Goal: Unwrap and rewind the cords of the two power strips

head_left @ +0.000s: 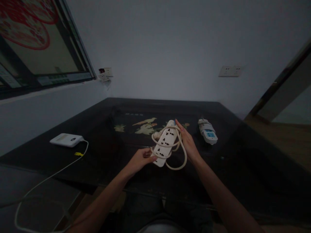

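Observation:
A white power strip [166, 142] with several sockets is held at a slant over the dark table, its cream cord [186, 158] looped loosely around it. My left hand [142, 158] grips the near end, thumb on top. At the far end, my right hand [186, 137] holds the right side, fingers partly hidden behind the strip and cord. The cord's plug [156, 135] lies against the strip's left edge. One loop of cord hangs out to the right, below my right hand.
On the black table [102, 152], a second white strip with a blue panel [209, 134] lies to the right, wrapped in its cord. A white power bank [66, 139] with a cable and yellow tag [78, 154] lies at left. Wall sockets [230, 71] sit behind.

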{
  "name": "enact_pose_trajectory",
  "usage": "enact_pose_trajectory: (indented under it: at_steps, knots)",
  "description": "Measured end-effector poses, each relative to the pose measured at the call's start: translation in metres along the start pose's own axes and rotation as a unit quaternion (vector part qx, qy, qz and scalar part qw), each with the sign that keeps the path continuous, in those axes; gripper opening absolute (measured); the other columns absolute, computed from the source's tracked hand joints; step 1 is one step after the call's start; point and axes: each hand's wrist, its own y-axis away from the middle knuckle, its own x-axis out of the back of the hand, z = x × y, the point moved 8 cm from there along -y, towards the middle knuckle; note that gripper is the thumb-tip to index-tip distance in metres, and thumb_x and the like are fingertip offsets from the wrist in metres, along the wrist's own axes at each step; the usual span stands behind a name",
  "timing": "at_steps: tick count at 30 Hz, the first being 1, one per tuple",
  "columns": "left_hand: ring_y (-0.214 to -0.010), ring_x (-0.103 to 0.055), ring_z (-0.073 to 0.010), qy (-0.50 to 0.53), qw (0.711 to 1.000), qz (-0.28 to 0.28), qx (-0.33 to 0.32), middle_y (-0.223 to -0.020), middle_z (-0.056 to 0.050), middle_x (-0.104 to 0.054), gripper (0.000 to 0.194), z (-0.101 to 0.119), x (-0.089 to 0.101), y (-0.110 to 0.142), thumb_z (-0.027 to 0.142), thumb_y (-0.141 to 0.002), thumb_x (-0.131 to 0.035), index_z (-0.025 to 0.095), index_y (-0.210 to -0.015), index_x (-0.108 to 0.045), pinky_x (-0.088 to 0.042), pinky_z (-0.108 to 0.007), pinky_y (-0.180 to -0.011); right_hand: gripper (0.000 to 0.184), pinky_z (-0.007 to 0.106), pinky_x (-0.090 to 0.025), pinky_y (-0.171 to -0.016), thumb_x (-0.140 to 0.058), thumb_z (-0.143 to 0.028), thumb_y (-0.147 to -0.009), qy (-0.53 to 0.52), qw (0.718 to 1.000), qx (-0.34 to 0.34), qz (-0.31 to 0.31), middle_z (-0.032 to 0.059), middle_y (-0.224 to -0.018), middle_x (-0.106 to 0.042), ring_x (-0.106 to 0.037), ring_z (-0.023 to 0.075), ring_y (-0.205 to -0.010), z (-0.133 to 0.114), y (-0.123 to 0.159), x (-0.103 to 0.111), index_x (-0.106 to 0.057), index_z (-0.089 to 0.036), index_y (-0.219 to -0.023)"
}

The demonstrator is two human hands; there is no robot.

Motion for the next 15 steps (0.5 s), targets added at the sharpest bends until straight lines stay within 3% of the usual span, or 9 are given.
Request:
enact_pose_trajectory:
  at_steps: [6,8,11,13,15]
  knots:
    - [-0.082,-0.068,-0.0225,0.029,0.999,0.018,0.003,-0.092,-0.011,-0.074,0.043,-0.004,0.002,-0.003,0.04,-0.066,-0.077,0.01,-0.096,-0.07,-0.05,-0.035,-0.082,0.058,0.044,-0.016,-0.116,-0.033,-0.06,-0.091,0.005,1.0,-0.002,-0.014,0.0011,-0.15,-0.035,-0.025,0.0195,-0.141,0.001,0.001,-0.006,-0.042,-0.03,-0.139]
    - [-0.079,-0.067,-0.0206,0.05,0.998,0.029,0.01,-0.092,-0.012,-0.073,0.044,-0.005,0.007,-0.005,0.043,-0.067,-0.076,0.009,-0.095,-0.071,-0.05,-0.029,-0.073,0.062,0.047,-0.025,-0.113,-0.033,-0.062,-0.09,-0.043,0.998,-0.038,-0.018,0.0021,-0.152,-0.031,-0.027,0.0214,-0.14,0.01,0.0,-0.005,-0.028,-0.034,-0.146]
    - [-0.075,-0.065,-0.0179,0.063,0.996,0.054,0.012,-0.09,-0.012,-0.073,0.045,-0.003,0.026,-0.006,0.045,-0.066,-0.077,0.009,-0.092,-0.072,-0.048,-0.024,-0.065,0.064,0.047,-0.046,-0.097,-0.03,-0.063,-0.09,-0.138,0.983,-0.122,0.009,0.0076,-0.145,-0.042,-0.048,0.0251,-0.127,0.03,-0.001,0.008,-0.012,-0.04,-0.148]
    - [-0.075,-0.065,-0.0174,0.062,0.995,0.079,0.011,-0.089,-0.012,-0.073,0.042,0.0,0.048,-0.008,0.044,-0.065,-0.077,0.01,-0.09,-0.072,-0.048,-0.024,-0.064,0.061,0.044,-0.051,-0.088,-0.031,-0.063,-0.09,-0.165,0.973,-0.157,0.035,0.0102,-0.135,-0.053,-0.057,0.0257,-0.116,0.041,0.0,0.021,-0.023,-0.038,-0.145]
    - [-0.075,-0.065,-0.0174,0.066,0.991,0.11,0.023,-0.09,-0.012,-0.072,0.039,0.0,0.077,-0.011,0.041,-0.067,-0.077,0.01,-0.089,-0.072,-0.05,-0.024,-0.066,0.055,0.041,-0.053,-0.085,-0.032,-0.062,-0.09,-0.156,0.97,-0.182,0.034,0.0121,-0.125,-0.06,-0.061,0.0255,-0.11,0.049,0.004,0.031,-0.044,-0.03,-0.134]
